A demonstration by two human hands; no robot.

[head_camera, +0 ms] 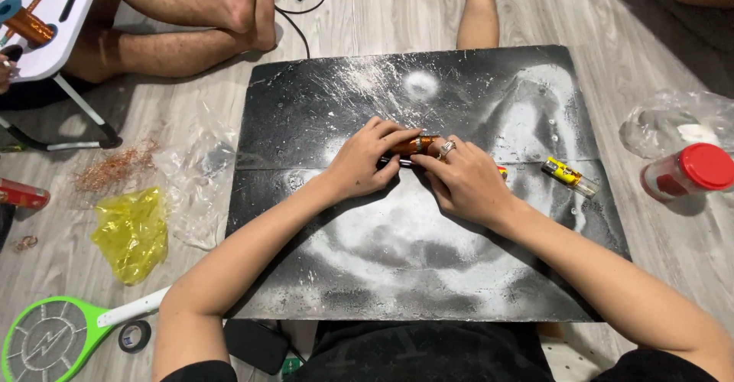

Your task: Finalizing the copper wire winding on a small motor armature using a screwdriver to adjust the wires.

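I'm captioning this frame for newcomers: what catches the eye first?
Both hands, left hand and right hand, meet on a small copper-coloured wire coil at the middle of the black, white-dusted board. A red-lidded clear plastic jar lies right; a green racket-shaped swatter lies bottom left.

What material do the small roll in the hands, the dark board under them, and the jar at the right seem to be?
Small roll, held by left hand and right hand: probably copper wire, shiny orange. Dark board: hard, matte, perhaps stone or wood, dusted white. Jar: clear plastic by its look, glossy red lid.
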